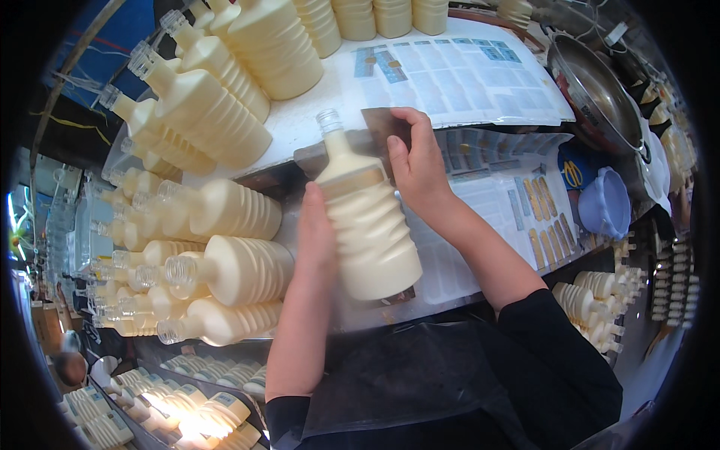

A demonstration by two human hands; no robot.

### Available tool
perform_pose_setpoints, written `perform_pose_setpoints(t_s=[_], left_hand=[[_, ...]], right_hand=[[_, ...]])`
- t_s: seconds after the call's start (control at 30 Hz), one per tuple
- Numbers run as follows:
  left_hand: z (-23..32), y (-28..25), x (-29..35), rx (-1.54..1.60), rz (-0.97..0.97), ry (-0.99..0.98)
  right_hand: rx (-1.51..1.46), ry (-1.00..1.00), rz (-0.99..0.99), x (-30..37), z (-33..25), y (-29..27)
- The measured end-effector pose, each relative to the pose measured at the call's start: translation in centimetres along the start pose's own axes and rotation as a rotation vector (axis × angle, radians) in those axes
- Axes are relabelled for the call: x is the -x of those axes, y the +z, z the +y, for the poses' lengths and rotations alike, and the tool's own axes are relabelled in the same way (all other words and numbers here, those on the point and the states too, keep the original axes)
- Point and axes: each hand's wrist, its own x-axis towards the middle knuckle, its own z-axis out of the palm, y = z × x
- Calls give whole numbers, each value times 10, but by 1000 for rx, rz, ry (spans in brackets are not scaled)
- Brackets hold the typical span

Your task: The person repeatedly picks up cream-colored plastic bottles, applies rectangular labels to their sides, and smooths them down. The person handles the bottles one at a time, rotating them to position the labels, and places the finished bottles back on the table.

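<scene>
A cream-coloured bottle (373,240) with spiral ridges and a clear threaded neck leans slightly left in front of me. A tan band crosses its shoulder. My left hand (315,229), a little blurred, grips the bottle's left side, its fingers partly hidden. To the right of the neck, my right hand (422,161) pinches a flat brown piece (381,127) between thumb and fingers; its exact kind is unclear. A dark, flat support shows below the bottle's base, and a greyish piece lies behind its shoulder.
Label sheets (457,82) cover the raised white board, and more label sheets (491,217) lie at right. Several cream bottles (202,112) stand at far left; others (251,270) lie stacked below them. A metal pan (596,94) and a pale blue bucket (604,204) are at right.
</scene>
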Motion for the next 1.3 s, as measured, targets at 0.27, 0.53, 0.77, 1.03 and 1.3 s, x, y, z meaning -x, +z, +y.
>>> perform_pose_setpoints(t_s=[0.27, 0.53, 0.77, 1.03, 1.3], left_hand=[[2, 16, 50, -1287, 210, 704], [-10, 7, 57, -1208, 115, 551], [-14, 10, 57, -1104, 170, 485], [-4, 11, 66, -804, 99, 289], [-17, 1, 65, -712, 105, 312]], right_hand=[[-76, -108, -16, -5, -62, 5], [-15, 34, -30, 8, -20, 6], [-140, 8, 43, 1, -34, -5], [36, 100, 51, 8, -12, 4], [-360, 520, -6, -46, 16, -74]])
